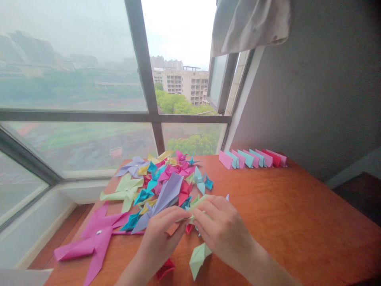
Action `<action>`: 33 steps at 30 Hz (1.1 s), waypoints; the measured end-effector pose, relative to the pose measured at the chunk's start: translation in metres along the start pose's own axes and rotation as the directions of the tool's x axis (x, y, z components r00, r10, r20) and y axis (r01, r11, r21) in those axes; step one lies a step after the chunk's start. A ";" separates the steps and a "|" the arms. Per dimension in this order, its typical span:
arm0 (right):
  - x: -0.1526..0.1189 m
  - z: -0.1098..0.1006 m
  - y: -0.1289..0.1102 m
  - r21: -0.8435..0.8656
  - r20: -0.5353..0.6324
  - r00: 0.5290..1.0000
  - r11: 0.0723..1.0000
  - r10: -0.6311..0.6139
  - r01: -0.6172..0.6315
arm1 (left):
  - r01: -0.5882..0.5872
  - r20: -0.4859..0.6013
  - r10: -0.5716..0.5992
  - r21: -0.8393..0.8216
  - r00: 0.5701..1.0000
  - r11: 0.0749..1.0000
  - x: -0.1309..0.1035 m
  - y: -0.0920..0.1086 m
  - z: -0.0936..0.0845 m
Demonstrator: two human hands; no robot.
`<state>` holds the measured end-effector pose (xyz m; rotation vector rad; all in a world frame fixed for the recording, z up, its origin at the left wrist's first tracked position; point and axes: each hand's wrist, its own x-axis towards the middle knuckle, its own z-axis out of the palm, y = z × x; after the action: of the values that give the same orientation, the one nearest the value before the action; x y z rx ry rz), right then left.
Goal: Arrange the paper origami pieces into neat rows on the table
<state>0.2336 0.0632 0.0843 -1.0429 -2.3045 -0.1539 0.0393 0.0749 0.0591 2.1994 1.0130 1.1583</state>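
Observation:
A piece of pale green folded paper is held between my two hands above the table, partly hidden by the fingers. My left hand pinches its left end between thumb and fingertips. Over its right side, my right hand has its fingers closed. Below the hands lies a pale green paper shape, with a dark red folded piece to its left. Just beyond my left hand, a lavender folded paper leans on a pile of blue, yellow, pink and red folded papers.
A magenta paper pinwheel lies at the table's left side, a light green pinwheel behind it. Several folded paper pieces stand in a row at the far right. The wooden table meets a window frame at the back.

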 end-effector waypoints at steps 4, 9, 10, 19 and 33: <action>-0.001 0.005 0.005 -0.039 0.001 0.999 0.999 -0.037 0.037 | -0.053 0.013 0.053 -0.003 0.999 0.999 0.000 0.000 -0.001; -0.020 -0.005 0.024 -0.023 -0.005 0.999 0.998 -0.051 0.051 | -0.060 -0.035 0.060 0.026 0.998 0.998 0.001 0.001 -0.005; -0.024 -0.007 0.029 -0.009 -0.008 0.999 0.999 -0.036 0.036 | -0.055 -0.042 0.056 0.026 0.998 0.998 0.002 0.001 -0.006; -0.058 -0.022 0.068 0.157 -0.056 0.993 0.983 0.101 -0.091 | 0.053 -0.112 -0.059 -0.055 0.992 0.997 -0.003 -0.007 -0.010; -0.125 -0.047 0.175 0.172 -0.223 0.751 0.783 0.622 -0.598 | 0.200 -0.013 -0.202 -0.095 0.979 0.975 0.004 -0.002 -0.009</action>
<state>0.4452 0.0860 0.0284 -1.5666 -1.6070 0.0734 0.0324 0.0794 0.0644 1.9644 1.1384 1.1169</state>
